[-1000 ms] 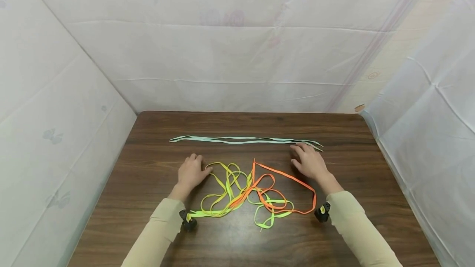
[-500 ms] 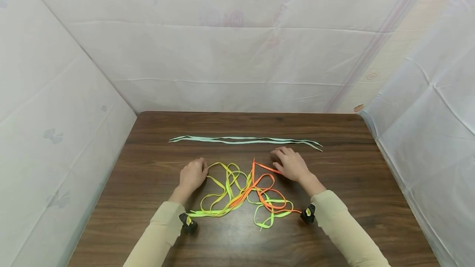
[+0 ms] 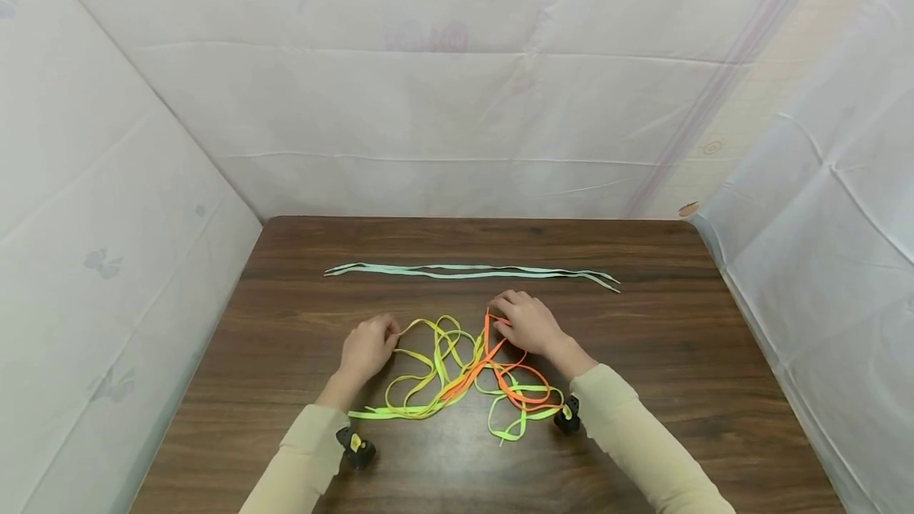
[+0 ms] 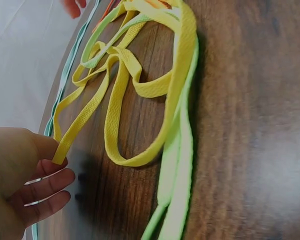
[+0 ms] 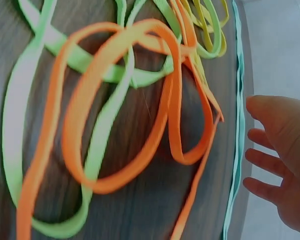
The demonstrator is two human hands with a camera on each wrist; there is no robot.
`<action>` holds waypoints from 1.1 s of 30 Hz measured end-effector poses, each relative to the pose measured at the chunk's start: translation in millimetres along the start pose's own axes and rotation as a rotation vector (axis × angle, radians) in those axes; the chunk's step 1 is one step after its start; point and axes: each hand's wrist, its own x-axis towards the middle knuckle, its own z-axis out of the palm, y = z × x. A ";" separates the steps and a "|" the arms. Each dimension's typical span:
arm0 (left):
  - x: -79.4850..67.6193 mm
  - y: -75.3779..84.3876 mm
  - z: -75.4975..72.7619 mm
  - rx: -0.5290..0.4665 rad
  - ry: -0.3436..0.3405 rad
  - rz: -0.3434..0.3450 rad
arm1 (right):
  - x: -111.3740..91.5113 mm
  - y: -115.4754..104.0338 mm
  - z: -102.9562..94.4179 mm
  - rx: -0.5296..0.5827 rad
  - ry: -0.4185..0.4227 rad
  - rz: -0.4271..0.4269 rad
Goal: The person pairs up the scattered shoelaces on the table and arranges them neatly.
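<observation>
My left hand pinches a folded end of the yellow shoelace between thumb and forefinger, at the left of a loose tangle. Its other fingers are loosely bent. My right hand reaches over the orange shoelace, with thumb and fingers apart near the lace's pointed far bend. Nothing shows between those fingers in the right wrist view. A lime green shoelace runs underneath the orange loops and also along the tangle's near left side. The yellow and orange laces cross in the middle.
Mint green shoelaces lie stretched out side by side across the back of the brown wooden table. White sheeting hangs behind and on both sides. Black wrist cameras sit at the sleeve cuffs.
My right hand has moved left from the mint laces' right end to the orange lace. My left hand has drawn its fingers together on the yellow lace and shifted slightly nearer.
</observation>
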 end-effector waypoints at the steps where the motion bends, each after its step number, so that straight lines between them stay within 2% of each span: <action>1: -1.6 0.4 0.0 -0.001 0.002 0.005 | 0.8 -2.0 1.5 0.001 -0.002 -0.010; 15: -20.1 16.9 1.0 0.000 0.042 0.147 | 15.0 -32.5 15.3 0.036 -0.002 -0.097; 24: -25.2 30.4 0.0 -0.014 0.034 0.203 | 25.6 -49.0 22.7 0.009 -0.005 -0.162; 33: -32.2 38.0 1.4 0.019 0.024 0.260 | 37.4 -65.6 35.7 0.006 -0.005 -0.251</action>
